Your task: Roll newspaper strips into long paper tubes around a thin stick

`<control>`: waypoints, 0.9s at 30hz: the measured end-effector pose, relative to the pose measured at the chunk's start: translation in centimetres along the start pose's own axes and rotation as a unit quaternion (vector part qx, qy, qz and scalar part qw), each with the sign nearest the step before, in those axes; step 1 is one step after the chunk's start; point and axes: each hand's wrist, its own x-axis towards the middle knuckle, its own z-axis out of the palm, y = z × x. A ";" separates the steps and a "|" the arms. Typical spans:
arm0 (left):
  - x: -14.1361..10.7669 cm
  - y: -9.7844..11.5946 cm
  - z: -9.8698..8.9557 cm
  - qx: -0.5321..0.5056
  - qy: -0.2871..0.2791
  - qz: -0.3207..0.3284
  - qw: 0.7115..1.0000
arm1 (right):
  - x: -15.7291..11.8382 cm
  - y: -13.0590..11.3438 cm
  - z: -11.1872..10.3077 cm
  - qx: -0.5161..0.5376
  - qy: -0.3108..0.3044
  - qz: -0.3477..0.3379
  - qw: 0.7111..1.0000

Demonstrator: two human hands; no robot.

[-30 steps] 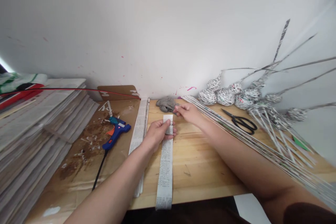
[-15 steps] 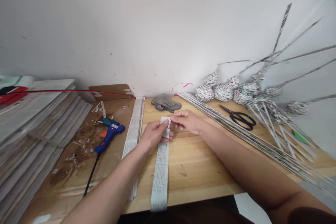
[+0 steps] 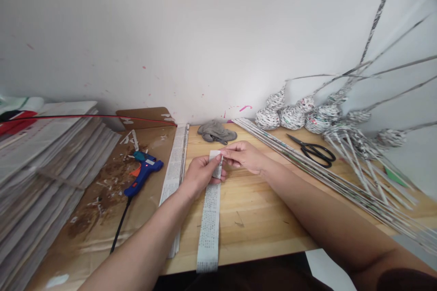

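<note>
A long strip of printed newspaper (image 3: 209, 227) runs from my hands down to the table's front edge and hangs slightly over it. Near its far end my left hand (image 3: 201, 173) grips it, thumb on top and fingers underneath. My right hand (image 3: 239, 156) pinches the strip's upper right corner between thumb and fingertips, close to the left thumb. Left of the hands lies a stack of newspaper strips (image 3: 174, 163).
A blue glue gun (image 3: 143, 175) lies on stained cardboard, beside piled newspapers (image 3: 44, 168). Behind my hands is a grey cloth (image 3: 216, 132). Rolled paper sticks (image 3: 293, 157), black scissors (image 3: 316, 152) and several woven paper gourds (image 3: 292, 117) are at the right.
The view has shifted slightly. Both hands stay on the strip in nearly the same pose, the far corner a little more curled at my right fingertips.
</note>
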 end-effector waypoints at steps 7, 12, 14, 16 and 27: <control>0.0 0.0 -0.1 -0.013 -0.006 0.001 1.000 | 0.3 0.4 -0.7 0.026 0.034 0.008 0.999; 0.0 0.3 -0.1 -0.031 0.007 -0.008 0.999 | 0.4 0.8 -1.6 0.050 -0.009 0.017 0.999; 0.0 0.4 -0.1 -0.029 0.002 -0.011 1.000 | 0.3 0.7 -1.4 0.042 -0.037 0.010 0.998; 0.0 0.4 -0.1 -0.025 -0.004 -0.012 1.000 | 0.2 0.6 -1.1 0.032 -0.052 0.005 0.998; -0.2 0.4 -0.1 -0.003 -0.004 -0.017 1.000 | 0.1 0.4 -0.5 0.013 -0.049 0.002 0.999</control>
